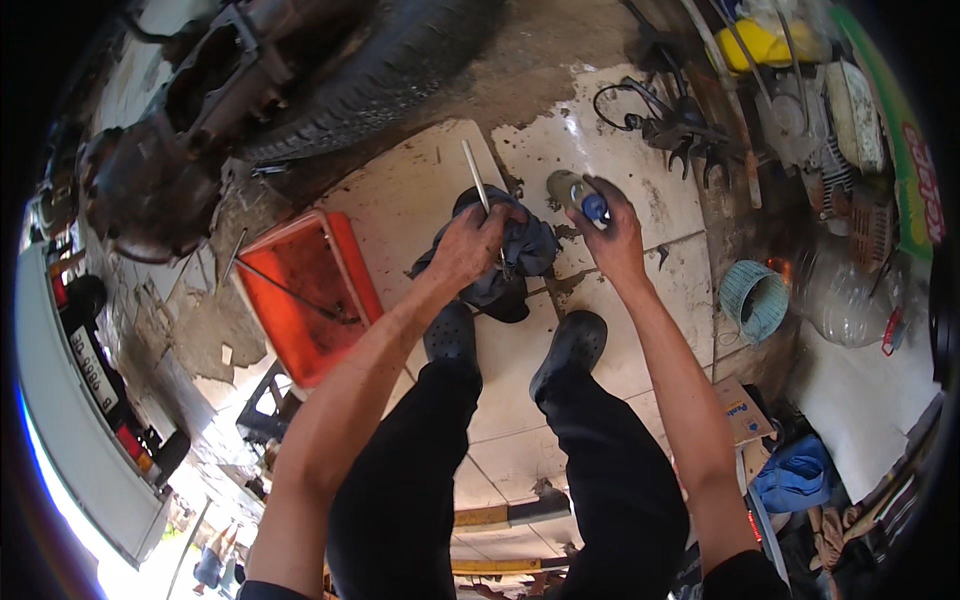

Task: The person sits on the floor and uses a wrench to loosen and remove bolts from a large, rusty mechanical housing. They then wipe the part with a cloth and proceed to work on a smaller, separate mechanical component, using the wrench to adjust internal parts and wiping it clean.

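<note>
My left hand (pixel 470 242) is closed around a thin pale rod (pixel 475 172) that sticks up past the fingers. Beneath that hand lies a bunched dark cloth (pixel 530 245), on the tiles just ahead of my feet; whether the fingers also grip it I cannot tell. To its right, my right hand (pixel 615 235) grasps a small bottle (pixel 566 187) with a blue cap (pixel 594 207). The bottle tilts away from me, and the fingers wrap its cap end.
An orange-red tray (pixel 275 305) with a T-handled tool across it stands at left. A large tyre (pixel 400 85) and greasy machinery (pixel 150 190) fill the far left. Right of me are a teal basket (pixel 753 302), a clear plastic jug (pixel 845 295) and a cardboard box (pixel 743 415).
</note>
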The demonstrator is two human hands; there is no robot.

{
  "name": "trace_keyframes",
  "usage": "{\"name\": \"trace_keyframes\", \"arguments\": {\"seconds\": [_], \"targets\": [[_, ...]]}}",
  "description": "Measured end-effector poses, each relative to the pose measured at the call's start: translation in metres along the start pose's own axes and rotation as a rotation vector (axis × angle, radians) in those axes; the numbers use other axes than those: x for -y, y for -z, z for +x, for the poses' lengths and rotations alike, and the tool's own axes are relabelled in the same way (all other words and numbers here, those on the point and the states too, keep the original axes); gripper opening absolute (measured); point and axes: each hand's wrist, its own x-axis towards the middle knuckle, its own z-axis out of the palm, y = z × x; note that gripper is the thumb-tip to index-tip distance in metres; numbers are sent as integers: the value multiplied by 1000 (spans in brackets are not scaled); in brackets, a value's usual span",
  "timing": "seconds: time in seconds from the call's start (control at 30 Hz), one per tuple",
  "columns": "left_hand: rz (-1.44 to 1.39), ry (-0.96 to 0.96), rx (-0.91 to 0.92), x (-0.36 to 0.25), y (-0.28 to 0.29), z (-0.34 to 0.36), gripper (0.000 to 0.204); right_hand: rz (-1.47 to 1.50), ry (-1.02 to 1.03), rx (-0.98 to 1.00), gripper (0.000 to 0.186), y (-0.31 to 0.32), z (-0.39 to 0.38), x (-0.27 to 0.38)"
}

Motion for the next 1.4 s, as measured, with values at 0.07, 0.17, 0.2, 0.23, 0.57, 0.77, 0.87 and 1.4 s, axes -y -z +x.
{"name": "trace_keyframes", "arguments": {"seconds": [0.07,0.17,0.2,0.23,0.57,0.77,0.87,1.4], "targets": [[-118,129,163,-5,-10,19,36,-18,34,-5,56,1,10,-10],[-171,116,341,1,-36,38,38,-32,61,43,65,3,18,-33],[-152,103,386,2,-46,40,37,-21,62,57,68,4,19,-39],[-132,96,429,7,-56,37,37,-7,61,75,72,4,16,-43],[144,-547,601,56,-161,75,61,-278,-124,1015,66,53,-24,-102],[-205,340,753,2,-164,86,98,181,-199,662,30,24,-42,-137],[-78,395,738,-4,-154,83,92,307,-172,586,24,12,-41,-170],[795,-249,477,-47,-32,15,51,-979,190,144,38,154,144,-148]]}}
